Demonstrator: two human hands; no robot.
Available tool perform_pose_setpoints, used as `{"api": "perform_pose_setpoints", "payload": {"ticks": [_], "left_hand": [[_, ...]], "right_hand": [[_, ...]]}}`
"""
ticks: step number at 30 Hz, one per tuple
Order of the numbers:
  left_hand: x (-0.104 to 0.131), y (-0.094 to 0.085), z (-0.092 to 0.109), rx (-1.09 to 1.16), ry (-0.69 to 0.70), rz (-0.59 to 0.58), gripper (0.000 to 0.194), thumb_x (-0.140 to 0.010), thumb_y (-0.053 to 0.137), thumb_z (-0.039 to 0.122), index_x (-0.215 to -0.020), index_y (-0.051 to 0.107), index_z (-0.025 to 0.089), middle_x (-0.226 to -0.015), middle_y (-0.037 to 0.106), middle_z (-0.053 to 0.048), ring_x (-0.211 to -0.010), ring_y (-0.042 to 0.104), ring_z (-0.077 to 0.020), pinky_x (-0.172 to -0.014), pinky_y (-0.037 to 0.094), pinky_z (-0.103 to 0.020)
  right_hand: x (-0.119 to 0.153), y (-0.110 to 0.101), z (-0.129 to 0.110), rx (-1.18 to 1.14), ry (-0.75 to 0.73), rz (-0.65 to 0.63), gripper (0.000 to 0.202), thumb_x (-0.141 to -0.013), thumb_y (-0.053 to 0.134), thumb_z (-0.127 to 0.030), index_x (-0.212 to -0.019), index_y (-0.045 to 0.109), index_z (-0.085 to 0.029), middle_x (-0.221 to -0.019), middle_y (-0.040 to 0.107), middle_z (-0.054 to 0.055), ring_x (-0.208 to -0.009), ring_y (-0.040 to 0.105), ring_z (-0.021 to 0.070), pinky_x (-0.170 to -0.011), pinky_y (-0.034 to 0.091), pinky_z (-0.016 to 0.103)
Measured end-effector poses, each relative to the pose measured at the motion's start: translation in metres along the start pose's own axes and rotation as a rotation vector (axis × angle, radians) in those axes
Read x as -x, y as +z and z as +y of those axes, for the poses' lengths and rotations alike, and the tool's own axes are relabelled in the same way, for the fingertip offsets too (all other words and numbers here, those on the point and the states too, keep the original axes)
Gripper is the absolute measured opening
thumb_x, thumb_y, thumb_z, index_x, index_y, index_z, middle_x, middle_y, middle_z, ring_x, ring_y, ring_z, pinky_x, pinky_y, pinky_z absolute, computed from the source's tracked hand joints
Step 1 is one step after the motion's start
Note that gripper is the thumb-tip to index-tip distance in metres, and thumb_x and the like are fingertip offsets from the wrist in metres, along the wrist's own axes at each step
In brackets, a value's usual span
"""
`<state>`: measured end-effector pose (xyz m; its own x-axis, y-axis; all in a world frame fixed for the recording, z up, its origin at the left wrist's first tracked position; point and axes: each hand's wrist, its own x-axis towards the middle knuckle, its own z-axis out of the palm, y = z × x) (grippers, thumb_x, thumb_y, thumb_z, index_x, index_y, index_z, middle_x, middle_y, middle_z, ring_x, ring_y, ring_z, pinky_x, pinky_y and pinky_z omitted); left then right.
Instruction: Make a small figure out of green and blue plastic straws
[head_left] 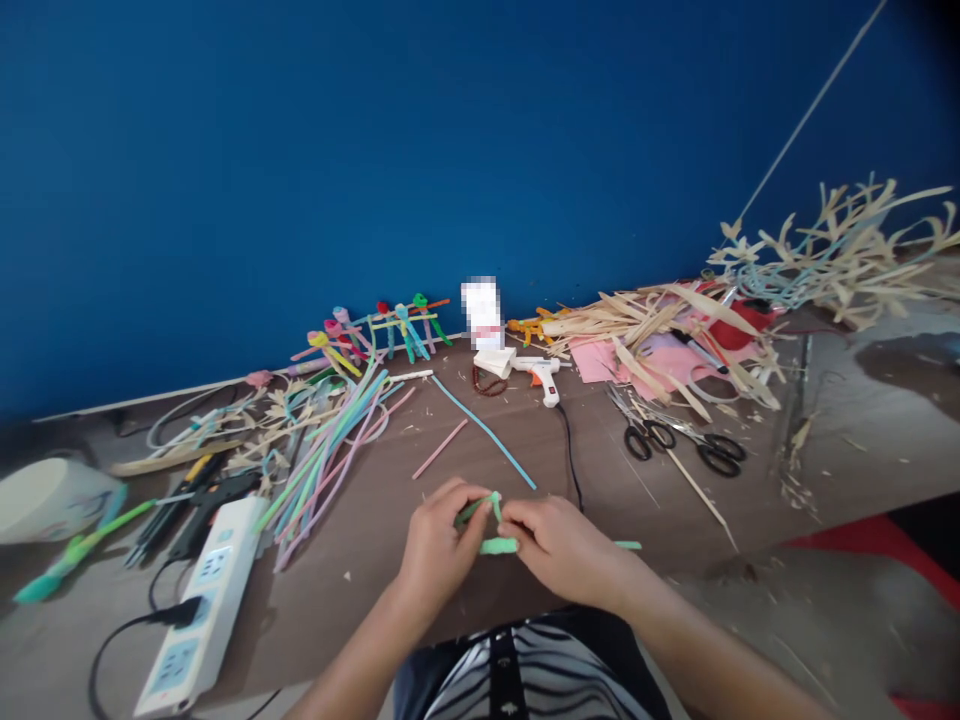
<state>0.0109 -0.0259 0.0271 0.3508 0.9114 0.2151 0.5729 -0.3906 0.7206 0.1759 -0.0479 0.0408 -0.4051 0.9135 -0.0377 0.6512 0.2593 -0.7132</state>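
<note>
Near the table's front edge, my left hand point(450, 535) and my right hand point(551, 545) face each other with fingertips close together. Both pinch a light green pipe cleaner point(496, 505), which is bent between them. A straight green stretch point(499, 546) shows between my hands, and a green end point(628, 545) sticks out beyond my right hand; whether these are one piece I cannot tell. Just past my hands lie a blue pipe cleaner point(487, 430) and a short pink pipe cleaner point(440, 448).
A bundle of coloured pipe cleaners point(337, 440) and a power strip point(206, 600) lie at left. A white glue gun point(546, 378) with a cord sits at the back. Scissors point(641, 435) and dried husk strips point(652, 320) are at right. Pipe-cleaner figures point(409, 325) stand by the wall.
</note>
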Motion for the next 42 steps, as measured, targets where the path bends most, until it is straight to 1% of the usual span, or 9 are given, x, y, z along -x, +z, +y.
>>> {"api": "perform_pose_setpoints", "payload": {"ticks": [5, 11, 15, 22, 27, 30, 34, 38, 42], "left_hand": [[0.002, -0.003, -0.005, -0.175, 0.138, -0.067, 0.017, -0.081, 0.044, 0.019, -0.086, 0.06, 0.018, -0.074, 0.059, -0.004, -0.069, 0.055, -0.0138, -0.063, 0.041, -0.023], [0.003, -0.003, 0.0, -0.268, 0.162, -0.213, 0.018, -0.081, 0.043, 0.018, -0.078, 0.061, 0.018, -0.071, 0.057, -0.003, -0.068, 0.053, -0.014, -0.06, 0.038, -0.022], [0.003, -0.004, 0.002, -0.039, 0.09, -0.256, 0.015, -0.08, 0.048, 0.02, -0.078, 0.063, 0.017, -0.067, 0.054, -0.001, -0.062, 0.051, -0.0112, -0.057, 0.037, -0.02], [0.007, 0.0, 0.003, 0.278, -0.029, -0.131, 0.014, -0.076, 0.054, 0.023, -0.072, 0.065, 0.014, -0.061, 0.052, 0.0, -0.057, 0.048, -0.0101, -0.054, 0.035, -0.02], [0.008, 0.004, 0.001, 0.236, -0.101, -0.028, 0.014, -0.076, 0.054, 0.024, -0.07, 0.064, 0.015, -0.062, 0.056, 0.0, -0.059, 0.05, -0.0109, -0.056, 0.036, -0.02], [0.007, 0.005, -0.002, 0.175, -0.126, -0.016, 0.015, -0.076, 0.053, 0.026, -0.071, 0.064, 0.016, -0.064, 0.058, -0.001, -0.061, 0.052, -0.0117, -0.058, 0.036, -0.021], [0.004, 0.005, -0.005, 0.208, -0.218, -0.07, 0.02, -0.076, 0.052, 0.032, -0.07, 0.062, 0.015, -0.063, 0.058, 0.0, -0.061, 0.051, -0.0125, -0.058, 0.037, -0.021], [0.001, 0.002, -0.006, 0.427, -0.338, -0.224, 0.027, -0.076, 0.049, 0.037, -0.074, 0.061, 0.013, -0.066, 0.061, -0.002, -0.062, 0.052, -0.0129, -0.056, 0.038, -0.021], [0.0, -0.002, -0.006, 0.521, -0.361, -0.276, 0.027, -0.076, 0.048, 0.035, -0.077, 0.062, 0.012, -0.066, 0.06, -0.001, -0.061, 0.05, -0.0115, -0.055, 0.037, -0.02]], "right_hand": [[0.0, -0.009, -0.001, 0.059, -0.011, 0.014, 0.017, -0.083, 0.044, -0.023, -0.07, 0.054, -0.019, -0.062, 0.057, -0.001, -0.056, 0.048, 0.0104, -0.053, 0.026, 0.02], [-0.003, -0.014, 0.006, 0.0, -0.016, 0.025, 0.017, -0.082, 0.043, -0.022, -0.071, 0.055, -0.018, -0.063, 0.057, -0.002, -0.059, 0.05, 0.0102, -0.054, 0.028, 0.02], [-0.008, -0.011, 0.013, -0.134, 0.016, 0.069, 0.019, -0.083, 0.042, -0.027, -0.07, 0.053, -0.018, -0.059, 0.051, -0.004, -0.056, 0.045, 0.0092, -0.053, 0.028, 0.019], [-0.015, 0.009, 0.021, -0.312, 0.015, 0.04, 0.028, -0.086, 0.037, -0.032, -0.063, 0.046, -0.017, -0.055, 0.038, -0.005, -0.055, 0.038, 0.0086, -0.052, 0.028, 0.018], [-0.013, 0.018, 0.018, -0.245, 0.047, 0.031, 0.029, -0.088, 0.031, -0.028, -0.062, 0.04, -0.018, -0.055, 0.038, -0.005, -0.053, 0.037, 0.0084, -0.05, 0.027, 0.019], [-0.01, 0.018, 0.015, -0.165, 0.052, 0.035, 0.028, -0.088, 0.03, -0.026, -0.064, 0.041, -0.018, -0.055, 0.039, -0.005, -0.053, 0.038, 0.0089, -0.05, 0.026, 0.019], [-0.009, 0.016, 0.014, -0.141, 0.029, 0.039, 0.023, -0.088, 0.033, -0.027, -0.07, 0.046, -0.019, -0.059, 0.044, -0.004, -0.056, 0.041, 0.0095, -0.053, 0.028, 0.019], [-0.01, 0.015, 0.018, -0.151, 0.06, 0.06, 0.023, -0.087, 0.035, -0.028, -0.071, 0.049, -0.019, -0.058, 0.046, -0.004, -0.056, 0.042, 0.0096, -0.053, 0.029, 0.019], [-0.013, 0.014, 0.021, -0.148, 0.088, 0.092, 0.025, -0.086, 0.037, -0.031, -0.07, 0.051, -0.018, -0.057, 0.046, -0.004, -0.056, 0.043, 0.0098, -0.053, 0.029, 0.019]]}}
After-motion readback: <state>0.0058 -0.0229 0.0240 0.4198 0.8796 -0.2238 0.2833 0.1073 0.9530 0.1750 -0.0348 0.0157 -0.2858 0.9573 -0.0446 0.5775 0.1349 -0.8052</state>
